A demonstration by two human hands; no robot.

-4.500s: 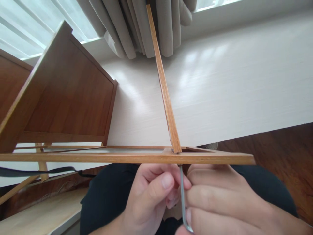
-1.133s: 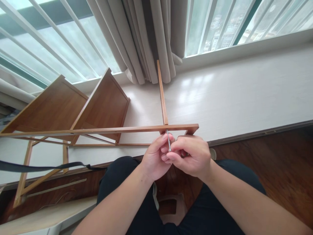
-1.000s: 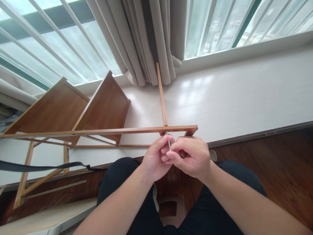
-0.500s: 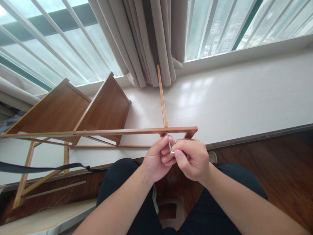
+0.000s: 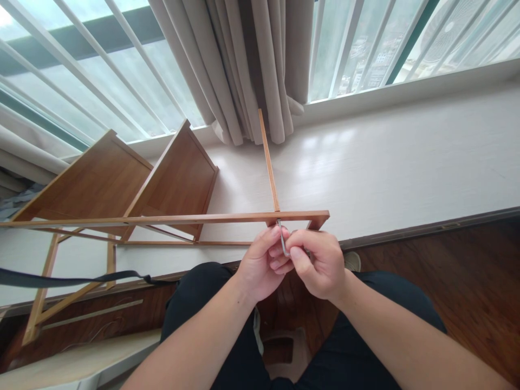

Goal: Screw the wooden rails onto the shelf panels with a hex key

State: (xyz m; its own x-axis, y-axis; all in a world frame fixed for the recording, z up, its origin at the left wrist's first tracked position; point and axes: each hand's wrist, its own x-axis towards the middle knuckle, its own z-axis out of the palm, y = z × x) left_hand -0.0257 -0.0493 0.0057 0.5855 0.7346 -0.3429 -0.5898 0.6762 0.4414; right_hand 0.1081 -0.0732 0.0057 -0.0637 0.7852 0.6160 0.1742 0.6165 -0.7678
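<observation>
A silver hex key (image 5: 283,238) meets the near side of a long wooden rail (image 5: 227,218), its bent end toward me. My left hand (image 5: 264,262) is closed, thumb and fingers around the key's long shaft. The short bent arm is pinched between the thumb and forefinger of my right hand (image 5: 319,262). From the far side of the rail, opposite the key, a thin wooden bar (image 5: 268,162) extends toward the curtain. Any screw at the key's tip is too small to make out. The rail belongs to a wooden shelf frame lying on its side.
Two wooden shelf panels (image 5: 176,176) stand at the left on the white ledge (image 5: 385,157). Beige curtains (image 5: 231,70) hang between barred windows. A black strap (image 5: 73,280) crosses at left. A light plastic stool (image 5: 298,352) is on the wooden floor between my knees.
The bent end of the hex key has turned slightly, and my right fingers have shifted a little with it. The far end of the thin bar has swung slightly left.
</observation>
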